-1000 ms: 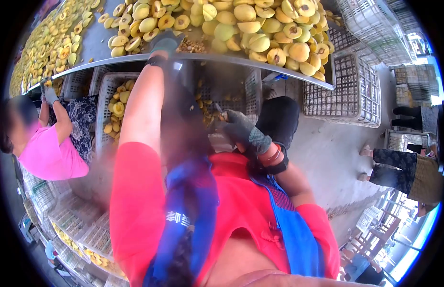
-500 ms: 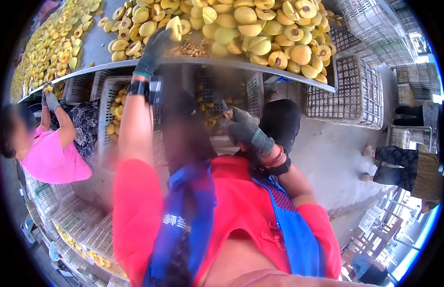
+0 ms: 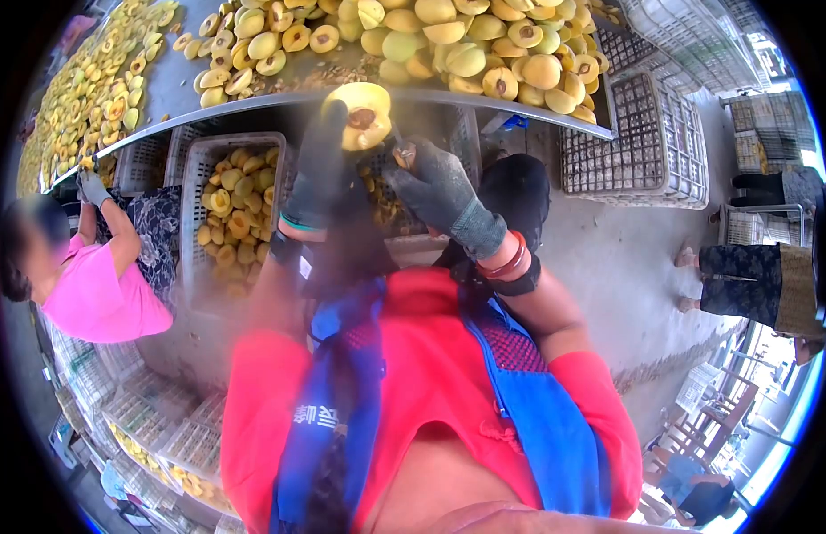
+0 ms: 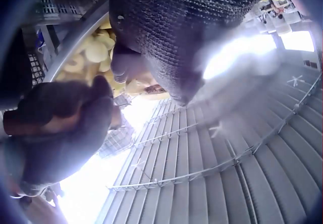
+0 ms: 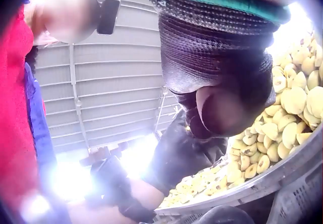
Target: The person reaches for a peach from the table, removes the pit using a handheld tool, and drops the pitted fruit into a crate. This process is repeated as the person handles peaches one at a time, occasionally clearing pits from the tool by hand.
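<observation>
In the head view my gloved left hand (image 3: 319, 173) holds a yellow peach half (image 3: 367, 100), its cut face and brown pit hollow turned toward me. My gloved right hand (image 3: 444, 187) grips a small tool (image 3: 404, 157) with a brown handle and a thin metal tip, close beside the fruit. Both hands are in front of the metal table edge, over my lap. The left wrist view shows part of the peach half (image 4: 149, 89) under the fingers. In the right wrist view the tool is hidden behind the right hand (image 5: 217, 77).
Peach halves (image 3: 466, 58) are heaped on the metal table (image 3: 186, 84), with small brown bits near its edge. A crate of peach halves (image 3: 239, 205) stands below to the left. White crates (image 3: 640, 142) stand to the right. A person in pink (image 3: 106, 285) works at the left.
My left hand reached onto the table, took up a peach half, and has come back toward me beside the right hand. The right hand stays nearly in place, holding the tool.
</observation>
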A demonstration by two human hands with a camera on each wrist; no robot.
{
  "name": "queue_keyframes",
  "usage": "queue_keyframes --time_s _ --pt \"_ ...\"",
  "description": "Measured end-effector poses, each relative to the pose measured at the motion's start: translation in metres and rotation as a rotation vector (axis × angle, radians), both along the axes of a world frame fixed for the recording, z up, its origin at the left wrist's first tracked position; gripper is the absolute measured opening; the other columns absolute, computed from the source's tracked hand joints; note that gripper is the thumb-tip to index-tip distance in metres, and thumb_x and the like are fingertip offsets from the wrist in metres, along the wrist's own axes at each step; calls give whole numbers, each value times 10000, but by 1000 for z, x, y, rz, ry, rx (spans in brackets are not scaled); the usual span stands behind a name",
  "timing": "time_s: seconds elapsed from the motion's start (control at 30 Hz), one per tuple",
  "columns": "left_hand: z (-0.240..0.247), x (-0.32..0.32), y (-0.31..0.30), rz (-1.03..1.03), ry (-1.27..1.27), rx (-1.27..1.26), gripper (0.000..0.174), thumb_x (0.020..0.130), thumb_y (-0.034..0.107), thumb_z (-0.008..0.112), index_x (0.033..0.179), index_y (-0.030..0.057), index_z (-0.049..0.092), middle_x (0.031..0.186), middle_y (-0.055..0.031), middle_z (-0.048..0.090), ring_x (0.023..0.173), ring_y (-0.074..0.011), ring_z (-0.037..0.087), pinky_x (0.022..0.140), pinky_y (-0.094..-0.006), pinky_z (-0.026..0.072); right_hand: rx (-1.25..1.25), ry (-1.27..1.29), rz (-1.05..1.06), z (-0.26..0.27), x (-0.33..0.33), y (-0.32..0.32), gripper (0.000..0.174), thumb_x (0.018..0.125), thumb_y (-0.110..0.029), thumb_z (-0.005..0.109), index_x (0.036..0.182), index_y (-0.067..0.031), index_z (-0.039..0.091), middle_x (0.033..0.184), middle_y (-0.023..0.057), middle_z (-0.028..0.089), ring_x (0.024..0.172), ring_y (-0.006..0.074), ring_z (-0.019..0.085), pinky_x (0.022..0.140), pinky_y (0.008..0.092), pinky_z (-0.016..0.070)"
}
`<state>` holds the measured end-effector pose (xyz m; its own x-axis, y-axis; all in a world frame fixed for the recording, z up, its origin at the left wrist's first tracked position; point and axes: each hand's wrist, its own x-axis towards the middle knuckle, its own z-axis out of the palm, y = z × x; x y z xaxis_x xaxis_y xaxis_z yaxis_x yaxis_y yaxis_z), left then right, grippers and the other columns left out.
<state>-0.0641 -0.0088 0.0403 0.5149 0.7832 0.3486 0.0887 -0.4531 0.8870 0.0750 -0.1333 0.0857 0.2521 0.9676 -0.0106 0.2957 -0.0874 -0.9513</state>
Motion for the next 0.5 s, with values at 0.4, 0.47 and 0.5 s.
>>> queue_keyframes --time_s 0.4,0.47,0.5 --pt "21 25 -53 -39 -428 -214 433 938 274 524 1261 -8 465 1104 -126 588 981 -197 590 870 -313 485 198 -111 -111 -20 -16 -7 161 847 -140 588 913 2 548 710 221 608 690 404 630 571 435 487" --pt "20 25 -55 -39 -436 -236 438 938 269 527 1271 -5 451 1118 -129 578 987 -201 587 869 -313 486 133 -67 -61 -15 -15 -7 165 851 -147 586 916 1 555 727 219 615 690 385 636 575 423 490" --pt "20 25 -56 -39 -439 -247 440 938 266 529 1276 -3 444 1125 -130 573 990 -203 585 868 -314 487 67 -27 -20 -5 -13 -7 170 853 -152 587 922 1 558 732 210 618 682 363 642 577 412 492"
